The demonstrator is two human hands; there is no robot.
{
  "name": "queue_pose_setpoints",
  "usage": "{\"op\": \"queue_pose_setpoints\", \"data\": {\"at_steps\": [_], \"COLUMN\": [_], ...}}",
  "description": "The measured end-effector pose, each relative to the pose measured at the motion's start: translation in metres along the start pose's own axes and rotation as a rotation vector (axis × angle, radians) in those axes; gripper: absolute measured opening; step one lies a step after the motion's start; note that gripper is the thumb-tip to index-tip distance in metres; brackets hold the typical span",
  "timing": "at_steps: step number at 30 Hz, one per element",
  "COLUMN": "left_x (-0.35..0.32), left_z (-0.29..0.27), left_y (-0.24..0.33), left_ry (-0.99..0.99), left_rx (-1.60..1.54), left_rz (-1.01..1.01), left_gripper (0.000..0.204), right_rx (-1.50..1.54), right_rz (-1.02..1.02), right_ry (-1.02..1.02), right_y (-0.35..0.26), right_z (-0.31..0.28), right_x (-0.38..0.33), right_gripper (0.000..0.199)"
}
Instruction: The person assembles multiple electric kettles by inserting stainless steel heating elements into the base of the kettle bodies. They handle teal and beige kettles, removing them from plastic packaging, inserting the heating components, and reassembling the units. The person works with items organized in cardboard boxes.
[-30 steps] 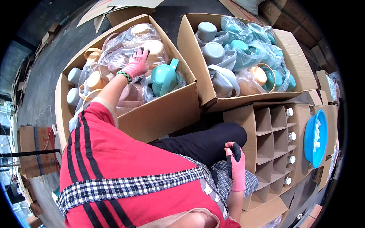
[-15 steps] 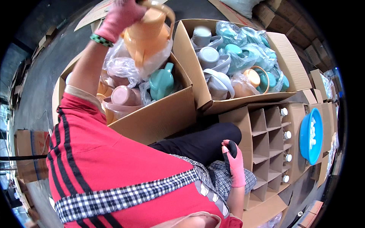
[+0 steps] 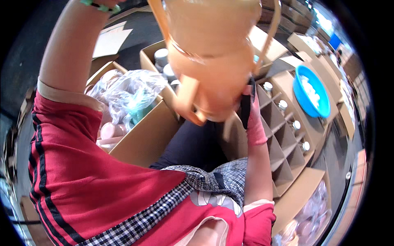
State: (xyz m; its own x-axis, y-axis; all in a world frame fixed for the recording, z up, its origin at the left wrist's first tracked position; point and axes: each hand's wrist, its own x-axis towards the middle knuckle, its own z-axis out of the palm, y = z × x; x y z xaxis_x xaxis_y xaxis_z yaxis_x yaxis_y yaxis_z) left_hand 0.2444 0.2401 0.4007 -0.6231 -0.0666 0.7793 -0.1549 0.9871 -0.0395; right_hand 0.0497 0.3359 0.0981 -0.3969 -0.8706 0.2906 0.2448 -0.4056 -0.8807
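Observation:
A large orange plastic jug (image 3: 211, 61), blurred by motion, hangs close in front of me, with a long loop handle along its right side. My right hand (image 3: 252, 117), in a pink glove with a black palm, is closed against the jug's lower right side; its fingertips are partly hidden. The left forearm rises to the top edge, where a green band rings the wrist; my left hand is out of the picture. Beneath and left of the jug stands an open carton (image 3: 139, 141) holding plastic-wrapped pink and teal jugs.
Right of my knees sits a carton with cardboard dividers (image 3: 283, 141) and a row of white-capped bottles (image 3: 296, 125) along one side. Beyond it a blue basin (image 3: 298, 92) holds small white pieces. Another carton behind the jug contains grey ones (image 3: 161, 55). Wrapped items (image 3: 305, 221) lie at lower right.
The orange jug has come from over the left carton to right in front of me. My right hand has risen from my lap to the jug. The view has shifted.

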Motion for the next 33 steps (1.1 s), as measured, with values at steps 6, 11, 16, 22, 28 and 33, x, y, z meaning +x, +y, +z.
{"op": "queue_pose_setpoints", "data": {"at_steps": [6,11,16,22,28,33], "left_x": [-0.005,-0.037,-0.059,-0.153,-0.283,-0.268], "left_z": [0.077,0.151,0.204,0.243,0.171,0.171], "left_y": [0.036,0.045,0.009,-0.004,0.090,0.115], "left_ry": [-0.294,-0.559,-0.567,-0.176,-0.609,-0.994], "left_rx": [-0.310,-0.436,-1.161,-0.810,-1.174,-1.522], "left_rz": [-0.017,-0.055,-0.057,-0.791,-0.228,-0.364], "left_gripper": [0.022,0.024,0.030,0.025,0.015,0.033], "right_rx": [-0.281,0.122,0.184,-0.736,-1.063,-1.102], "right_rz": [0.049,0.166,0.223,-0.435,-0.416,0.161], "right_ry": [0.213,0.287,0.439,0.709,-0.052,-0.380], "right_y": [-0.020,0.044,0.030,-0.099,-0.162,-0.174], "right_z": [-0.061,-0.057,-0.064,-0.027,0.009,0.019], "right_x": [-0.103,-0.176,-0.196,-0.163,-0.085,-0.055], "right_gripper": [0.035,0.047,0.044,0.066,0.081,0.080]}}
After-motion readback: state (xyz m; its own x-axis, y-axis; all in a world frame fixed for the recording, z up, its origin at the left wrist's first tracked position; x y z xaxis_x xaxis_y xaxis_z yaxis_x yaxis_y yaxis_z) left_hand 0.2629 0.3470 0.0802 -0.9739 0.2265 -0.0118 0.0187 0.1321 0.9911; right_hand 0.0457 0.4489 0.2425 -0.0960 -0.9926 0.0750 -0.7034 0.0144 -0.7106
